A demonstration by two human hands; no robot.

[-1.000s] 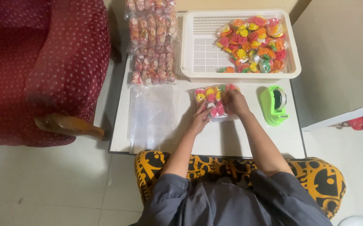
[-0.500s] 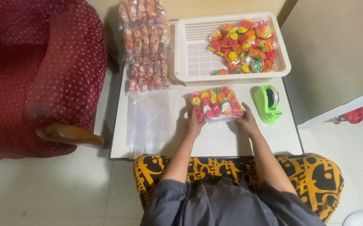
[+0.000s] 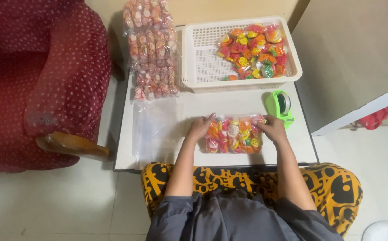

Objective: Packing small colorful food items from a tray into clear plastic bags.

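Two bare hands frame a clear packet of coloured sweets (image 3: 234, 135) lying flat near the front edge of a small white table (image 3: 243, 102); the left hand (image 3: 199, 128) rests curled against the packet's left end, fingers touching the plastic, while the right hand (image 3: 274, 129) pinches the packet's right end between thumb and fingers; a green tape dispenser (image 3: 278, 107) stands just beside that hand, toward the right edge; a cream perforated basket (image 3: 203, 62) sits along the back edge, a heap of filled packets (image 3: 252, 51) in its right half; a pile of flat clear bags (image 3: 156, 129) lies at the left edge, with long strips of wrapped pinkish sweets (image 3: 151, 49) behind it at the back left corner.
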